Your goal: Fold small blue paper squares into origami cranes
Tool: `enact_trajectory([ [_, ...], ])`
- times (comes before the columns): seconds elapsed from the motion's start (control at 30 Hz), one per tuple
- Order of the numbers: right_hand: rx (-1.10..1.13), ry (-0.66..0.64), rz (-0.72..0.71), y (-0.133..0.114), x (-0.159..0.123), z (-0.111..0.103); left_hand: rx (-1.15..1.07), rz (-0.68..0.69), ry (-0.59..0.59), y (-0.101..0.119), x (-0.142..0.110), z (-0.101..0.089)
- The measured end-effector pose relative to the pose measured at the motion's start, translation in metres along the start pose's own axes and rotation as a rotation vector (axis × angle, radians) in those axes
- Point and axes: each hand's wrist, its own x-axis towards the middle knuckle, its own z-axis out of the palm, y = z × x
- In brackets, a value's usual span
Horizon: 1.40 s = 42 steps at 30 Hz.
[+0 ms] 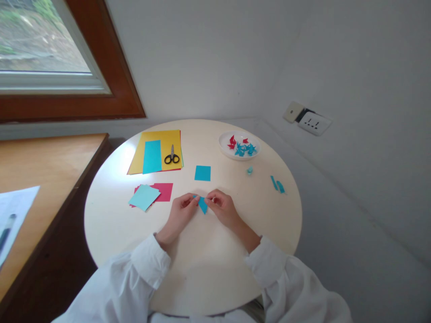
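Between my hands is a small folded piece of blue paper (203, 205), its lower end coming to a point. My left hand (182, 209) pinches its left edge, fingers closed. On the other side my right hand (224, 207) grips the right edge between thumb and fingers. The fingers hide the paper's upper corners. Just beyond the hands a flat blue paper square (202, 173) lies on the round white table (202, 278). To the left, a light-blue square (144, 198) rests on top of red paper squares (164, 192).
Black-handled scissors (172, 155) and a blue strip (152, 156) lie on yellow sheets (136, 163). A white dish (222, 146) holds red and blue folded paper pieces. A small crumpled piece (249, 170) and blue scraps (279, 185) are at the right. A wooden desk (50, 166) stands left.
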Motion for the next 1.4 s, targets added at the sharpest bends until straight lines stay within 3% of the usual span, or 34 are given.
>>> enact_trajectory([
  [0.2, -0.039, -0.130, -0.006, -0.002, 0.000, 0.001, -0.015, 0.002, 0.049, 0.000, 0.001, 0.000],
  [0.53, 0.107, 0.051, 0.058, 0.004, 0.001, 0.002, -0.014, -0.032, 0.008, -0.005, 0.001, 0.000],
  [0.8, 0.061, -0.058, 0.058, 0.001, 0.000, 0.001, -0.031, 0.018, -0.014, -0.011, 0.002, 0.002],
  [1.13, 0.044, 0.033, 0.056, 0.010, 0.001, 0.002, -0.033, -0.003, 0.065, -0.006, 0.003, 0.000],
  [1.4, 0.028, 0.010, 0.043, 0.005, 0.000, 0.001, -0.036, -0.021, 0.076, 0.000, 0.002, 0.001],
])
